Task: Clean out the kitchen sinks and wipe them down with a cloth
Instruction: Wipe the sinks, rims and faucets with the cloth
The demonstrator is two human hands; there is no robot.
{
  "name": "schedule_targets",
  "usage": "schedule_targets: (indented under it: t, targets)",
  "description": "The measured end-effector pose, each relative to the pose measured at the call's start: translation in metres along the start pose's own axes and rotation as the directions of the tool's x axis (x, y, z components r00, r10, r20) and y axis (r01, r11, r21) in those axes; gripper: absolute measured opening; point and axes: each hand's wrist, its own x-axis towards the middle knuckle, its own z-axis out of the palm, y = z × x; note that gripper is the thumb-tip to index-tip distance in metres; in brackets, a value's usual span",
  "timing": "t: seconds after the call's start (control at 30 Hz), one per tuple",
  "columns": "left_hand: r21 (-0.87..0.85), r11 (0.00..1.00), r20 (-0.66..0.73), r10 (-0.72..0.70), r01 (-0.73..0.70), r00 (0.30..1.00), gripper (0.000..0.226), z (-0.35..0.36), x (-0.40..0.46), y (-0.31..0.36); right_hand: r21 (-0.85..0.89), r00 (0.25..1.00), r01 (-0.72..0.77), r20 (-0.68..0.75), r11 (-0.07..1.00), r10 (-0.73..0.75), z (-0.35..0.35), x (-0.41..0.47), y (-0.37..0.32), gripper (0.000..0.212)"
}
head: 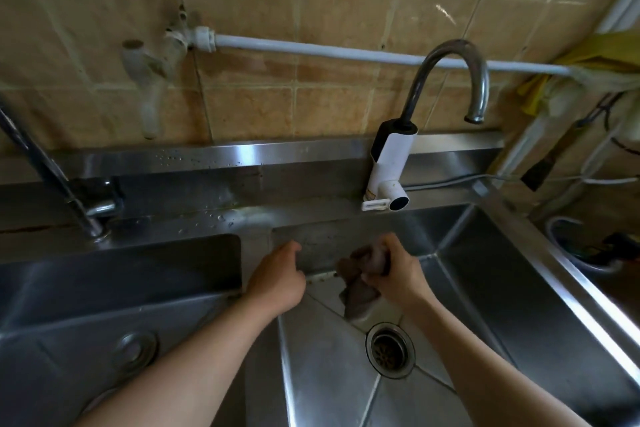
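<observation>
My right hand (394, 265) grips the bunched brown cloth (360, 282) inside the right sink (485, 288). My left hand (277, 279) holds nothing, fingers loosely curled, over the divider.

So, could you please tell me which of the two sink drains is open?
The right basin's drain, below the cloth: its strainer holes show. The left basin's drain is capped.

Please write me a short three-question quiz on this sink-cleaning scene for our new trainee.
1. Which hand grips the brown cloth?
2. True or false: water is running from the curved faucet.
3. The open drain is in: A) the left sink, B) the right sink.

Key:
1. The right hand; the left hand holds nothing.
2. False.
3. B.
</observation>
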Motion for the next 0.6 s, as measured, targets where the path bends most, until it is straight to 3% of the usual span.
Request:
schedule_targets:
  t: [0.1, 0.17, 0.2, 0.27, 0.33, 0.37, 0.47, 0.5, 0.6]
  targets:
    - [-0.208, 0.974, 0.092, -0.07, 0.088, 0.993, 0.039, 0.015, -0.01, 0.013, 0.015, 0.998, 0.042, -0.048, 0.999, -0.041, -0.013, -0.014, 0.001, 0.038]
    - [-0.431, 0.863, 0.243, -0.169, 0.262, 0.955, 0.031, 0.024, -0.02, 0.027, 0.017, 0.995, 0.04, -0.095, 0.999, -0.038, -0.02, -0.024, 0.002, 0.034]
    - [-0.504, 0.768, 0.361, -0.229, 0.395, 0.904, 0.033, 0.028, -0.026, 0.034, 0.022, 0.991, 0.041, -0.126, 0.999, -0.038, -0.024, -0.029, 0.003, 0.035]
    - [-0.499, 0.58, 0.621, -0.28, 0.644, 0.733, 0.055, 0.036, -0.038, 0.047, 0.037, 0.982, 0.052, -0.183, 0.998, -0.045, -0.029, -0.038, 0.006, 0.039]
    - [-0.472, 0.416, 0.786, -0.2, 0.777, 0.585, 0.076, 0.047, -0.041, 0.056, 0.063, 0.981, 0.063, -0.187, 0.996, -0.05, -0.032, -0.045, 0.011, 0.037]
    - [-0.481, 0.321, 0.822, -0.157, 0.816, 0.547, 0.081, 0.053, -0.04, 0.059, 0.089, 0.986, 0.066, -0.159, 0.994, -0.051, -0.033, -0.048, 0.014, 0.031]
    - [-0.532, 0.036, 0.829, -0.18, 0.846, 0.529, 0.083, 0.068, -0.034, 0.071, 0.17, 0.999, 0.041, -0.004, 0.985, -0.041, -0.037, -0.05, 0.028, 0.021]
    - [-0.551, 0.005, 0.813, -0.221, 0.835, 0.538, 0.082, 0.073, -0.032, 0.075, 0.194, 0.998, 0.02, 0.061, 0.981, -0.032, -0.038, -0.048, 0.033, 0.021]
    - [-0.571, 0.044, 0.781, -0.277, 0.82, 0.559, 0.067, 0.087, -0.027, 0.088, 0.311, 0.97, -0.036, 0.24, 0.95, -0.042, -0.041, -0.039, 0.049, 0.024]
